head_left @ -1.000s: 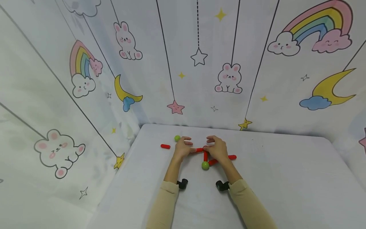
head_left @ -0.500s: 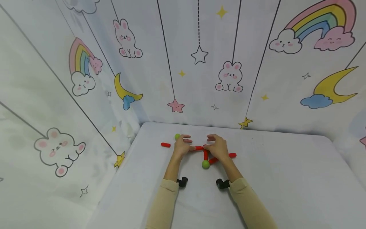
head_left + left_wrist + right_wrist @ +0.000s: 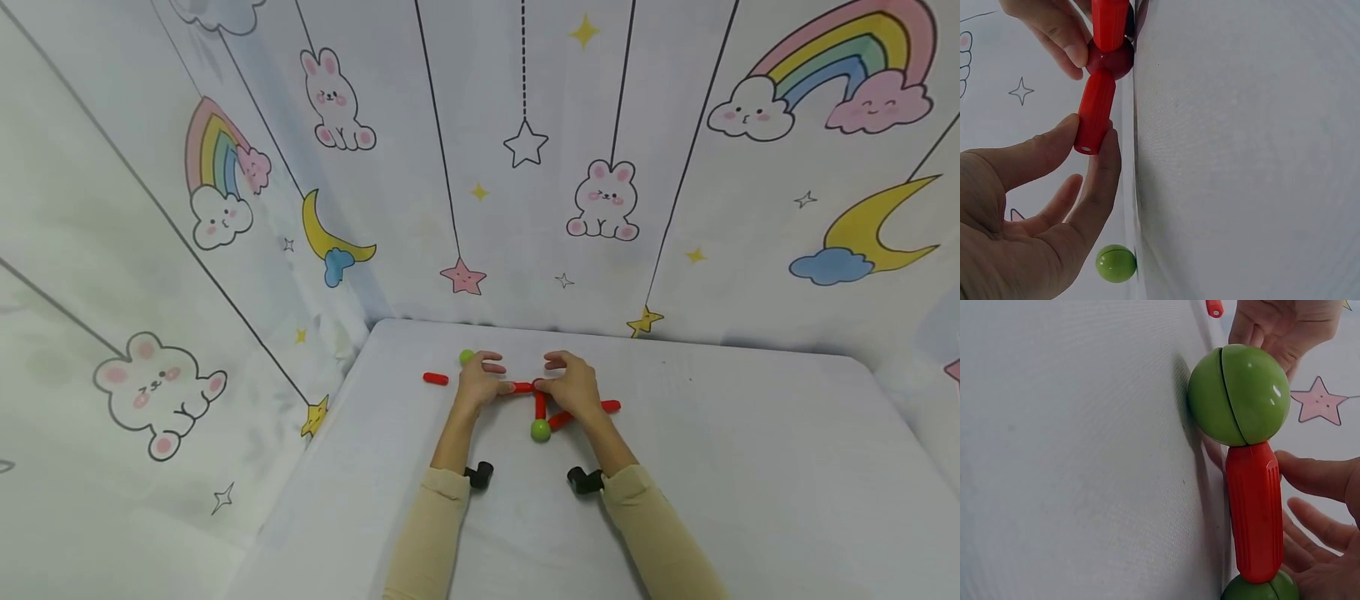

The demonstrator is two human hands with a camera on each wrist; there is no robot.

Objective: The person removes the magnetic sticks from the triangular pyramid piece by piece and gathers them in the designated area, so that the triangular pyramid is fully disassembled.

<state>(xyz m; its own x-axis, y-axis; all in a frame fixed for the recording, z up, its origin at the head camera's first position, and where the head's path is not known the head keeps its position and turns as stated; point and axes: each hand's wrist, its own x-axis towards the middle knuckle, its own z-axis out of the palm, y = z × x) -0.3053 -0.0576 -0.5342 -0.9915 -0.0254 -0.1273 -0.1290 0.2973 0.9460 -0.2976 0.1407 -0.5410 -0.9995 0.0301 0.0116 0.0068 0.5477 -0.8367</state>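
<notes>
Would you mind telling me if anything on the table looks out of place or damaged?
Nothing looks damaged or spilled. One red rod lies alone, apart from the pieces, left of the left hand, with a green ball loose beside the fingers. The right hand rests on the joined red rods.

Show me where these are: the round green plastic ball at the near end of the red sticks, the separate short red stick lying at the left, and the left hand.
Round green plastic ball (image 3: 540,431), head view, its centre.
Separate short red stick (image 3: 435,379), head view, mid-length.
Left hand (image 3: 478,385), head view, back of the hand.
</notes>
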